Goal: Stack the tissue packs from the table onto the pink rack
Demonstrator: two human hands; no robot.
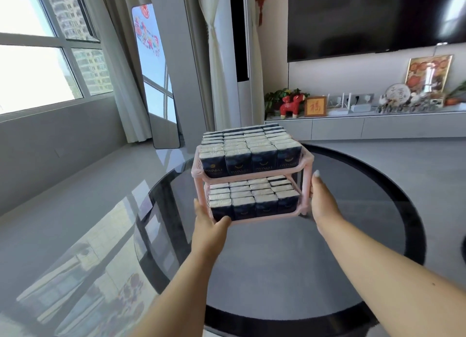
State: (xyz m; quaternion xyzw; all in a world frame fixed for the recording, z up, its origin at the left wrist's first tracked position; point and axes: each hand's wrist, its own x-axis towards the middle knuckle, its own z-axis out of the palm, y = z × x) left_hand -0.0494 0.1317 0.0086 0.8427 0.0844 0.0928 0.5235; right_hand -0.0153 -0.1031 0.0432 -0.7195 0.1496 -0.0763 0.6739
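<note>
Both hands braced the two-tier pink plastic rack (pixel 253 185) — left hand (pixel 210 225) gripping its lower front corner, right hand (pixel 322 200) flat against its side — steadying dark-wrapped tissue packs (pixel 251 155) above the round dark glass surface (pixel 353 223).

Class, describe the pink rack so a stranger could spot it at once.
Find the round dark glass table. On it, between the left hand and right hand, stands the two-tier pink plastic rack. It alone holds rows of dark-blue tissue packs.
</note>
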